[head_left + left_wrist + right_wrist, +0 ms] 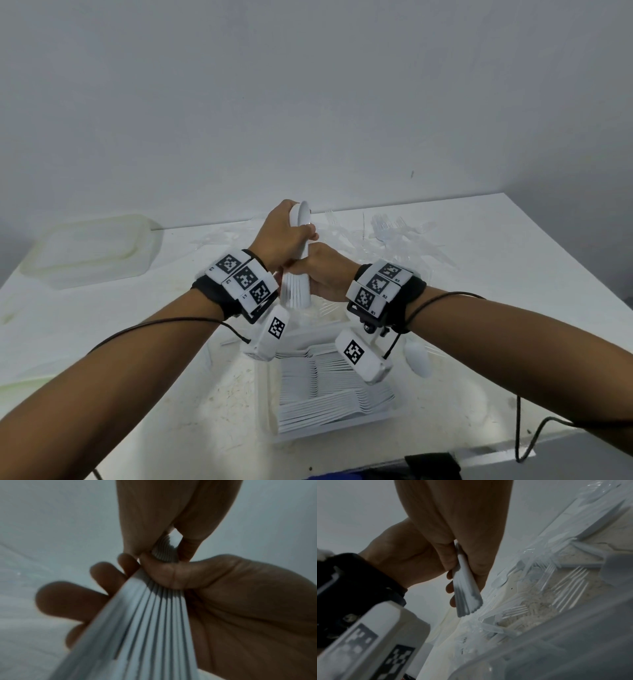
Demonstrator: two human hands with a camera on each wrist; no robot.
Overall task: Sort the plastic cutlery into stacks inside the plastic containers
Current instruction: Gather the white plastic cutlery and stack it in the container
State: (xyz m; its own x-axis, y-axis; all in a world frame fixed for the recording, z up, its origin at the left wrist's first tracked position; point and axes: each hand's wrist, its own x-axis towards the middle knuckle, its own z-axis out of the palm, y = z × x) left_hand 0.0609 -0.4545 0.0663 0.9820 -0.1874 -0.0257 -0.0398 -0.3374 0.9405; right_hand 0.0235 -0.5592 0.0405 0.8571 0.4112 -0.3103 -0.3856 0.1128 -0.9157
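I hold a stack of white plastic spoons (pixel 299 286) upright above the table with both hands. My left hand (pixel 284 233) grips it near the bowls, thumb across the front. Lower down, my right hand (pixel 325 274) wraps the handles, whose ends fan out below it. In the left wrist view the fanned handles (pixel 154 628) run toward the camera, with the right hand's thumb (pixel 171 573) over them. The right wrist view shows the handle ends (pixel 466 595) below my right hand (pixel 453 513). A clear container (pixel 268 394) under my wrists holds rows of stacked white cutlery.
A loose pile of clear forks (pixel 394 233) (pixel 565 585) lies at the back right of the white table (pixel 137 325). An upturned cloudy container (pixel 92 250) sits at the back left. One white spoon (pixel 416 358) lies right of the filled container. Cables trail from both wrists.
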